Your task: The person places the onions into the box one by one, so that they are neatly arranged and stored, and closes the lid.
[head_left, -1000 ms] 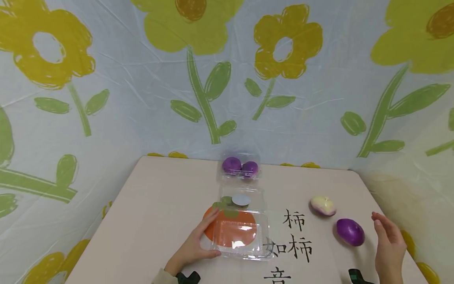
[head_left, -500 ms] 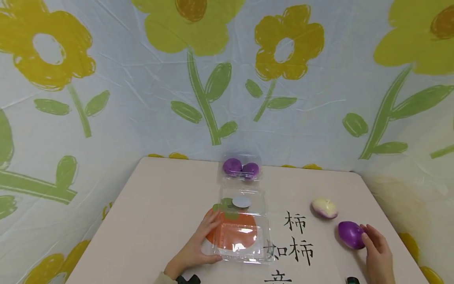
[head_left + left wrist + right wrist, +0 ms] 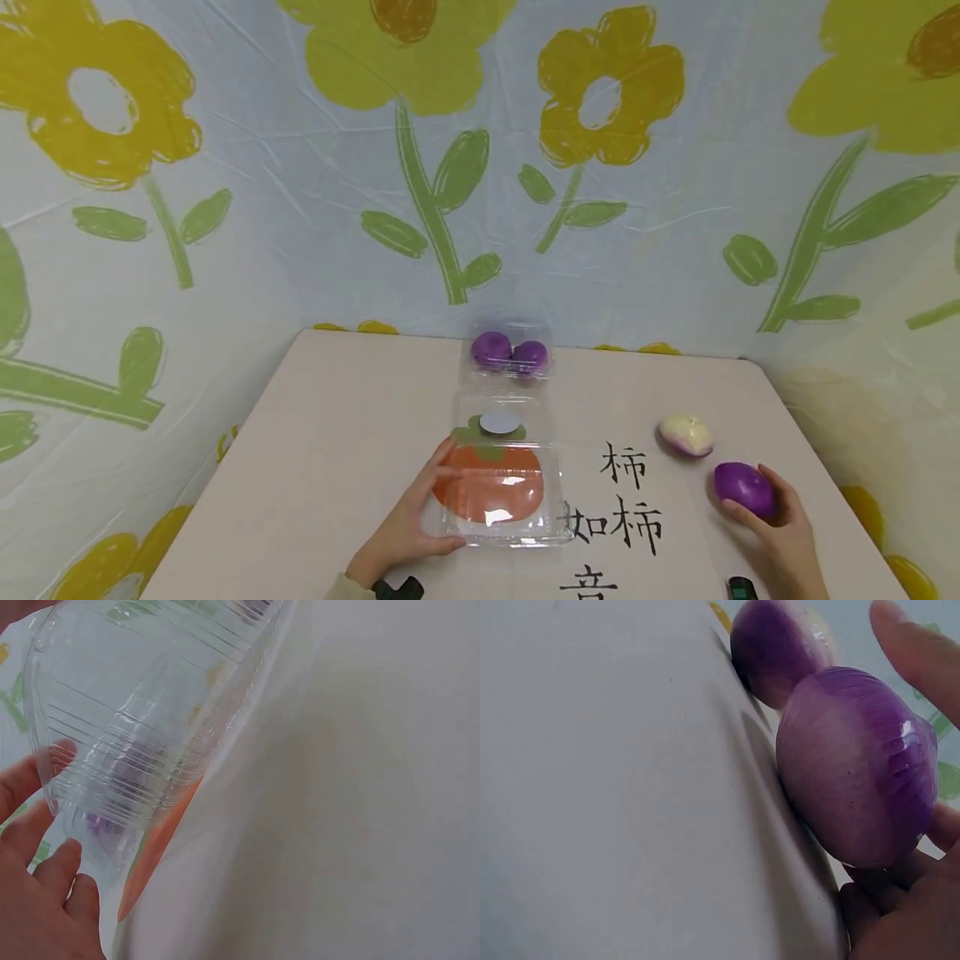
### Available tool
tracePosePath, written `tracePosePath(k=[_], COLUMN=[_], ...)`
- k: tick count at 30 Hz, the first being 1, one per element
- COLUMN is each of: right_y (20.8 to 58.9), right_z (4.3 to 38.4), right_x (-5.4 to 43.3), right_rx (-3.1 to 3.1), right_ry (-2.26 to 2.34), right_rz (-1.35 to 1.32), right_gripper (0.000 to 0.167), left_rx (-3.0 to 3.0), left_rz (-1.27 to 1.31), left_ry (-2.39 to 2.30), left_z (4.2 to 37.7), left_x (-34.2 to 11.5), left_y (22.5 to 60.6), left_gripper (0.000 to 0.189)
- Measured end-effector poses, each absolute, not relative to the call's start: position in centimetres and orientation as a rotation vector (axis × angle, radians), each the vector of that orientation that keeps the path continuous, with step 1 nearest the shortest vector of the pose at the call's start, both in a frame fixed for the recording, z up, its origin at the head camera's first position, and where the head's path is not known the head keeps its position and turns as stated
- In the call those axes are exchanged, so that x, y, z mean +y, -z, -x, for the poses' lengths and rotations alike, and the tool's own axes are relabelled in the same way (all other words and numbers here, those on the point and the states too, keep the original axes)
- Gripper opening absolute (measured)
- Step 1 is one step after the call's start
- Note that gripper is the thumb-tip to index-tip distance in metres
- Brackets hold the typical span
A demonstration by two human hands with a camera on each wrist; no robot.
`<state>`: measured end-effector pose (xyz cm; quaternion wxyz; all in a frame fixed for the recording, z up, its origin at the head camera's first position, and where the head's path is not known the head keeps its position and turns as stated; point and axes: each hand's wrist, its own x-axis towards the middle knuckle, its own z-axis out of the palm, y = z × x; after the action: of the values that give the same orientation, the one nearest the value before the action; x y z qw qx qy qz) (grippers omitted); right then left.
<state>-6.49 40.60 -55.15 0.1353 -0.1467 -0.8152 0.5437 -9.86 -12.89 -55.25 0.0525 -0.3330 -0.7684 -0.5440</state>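
Note:
A clear plastic clamshell box [image 3: 510, 500] stands with its lid raised in the head view, over a printed orange persimmon picture. My left hand [image 3: 416, 512] holds its left side, thumb at the near corner and fingers farther back. In the left wrist view, fingers lie against the ribbed wall of the box [image 3: 127, 727]. At the right, a shiny purple onion [image 3: 742, 490] lies on the table. My right hand [image 3: 783, 525] reaches around it, fingers behind and thumb in front. The right wrist view shows a gap between thumb and onion [image 3: 855, 765]. A cream-topped, purple-sided onion [image 3: 686, 436] sits just behind.
Another clear box [image 3: 543, 367] with two purple onions [image 3: 491, 350] inside stands at the back edge of the table [image 3: 360, 417]. Black characters [image 3: 633, 525] are printed on the surface. A flower-patterned sheet [image 3: 315, 208] hangs around the back and sides.
My right hand has moved left from beside the onion to around it. The clear box under my left hand has shifted slightly left. The onions have stayed in place.

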Motion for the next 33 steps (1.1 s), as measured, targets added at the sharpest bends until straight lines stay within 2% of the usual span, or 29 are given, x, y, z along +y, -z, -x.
tracePosePath(k=[8,18,33], right_y=[55.2,54.3,53.0], right_z=[6.4,6.7,7.5], right_x=[40.3,40.4,39.9], right_rx=[-2.461,-2.407,-2.093], right_ry=[-1.417,-1.531,-1.892], right_rz=[0.438,0.6,0.425], right_gripper=[0.088,0.085,0.081], left_rx=[-2.35,-2.336,-2.321], left_rz=[1.028,1.029,1.057], left_ry=[1.744,1.713,1.736], left_z=[9.2,10.3,10.6], left_x=[-13.2,-13.4,-13.4], left_y=[52.9,56.4,56.4], left_gripper=[0.07,0.076,0.077])
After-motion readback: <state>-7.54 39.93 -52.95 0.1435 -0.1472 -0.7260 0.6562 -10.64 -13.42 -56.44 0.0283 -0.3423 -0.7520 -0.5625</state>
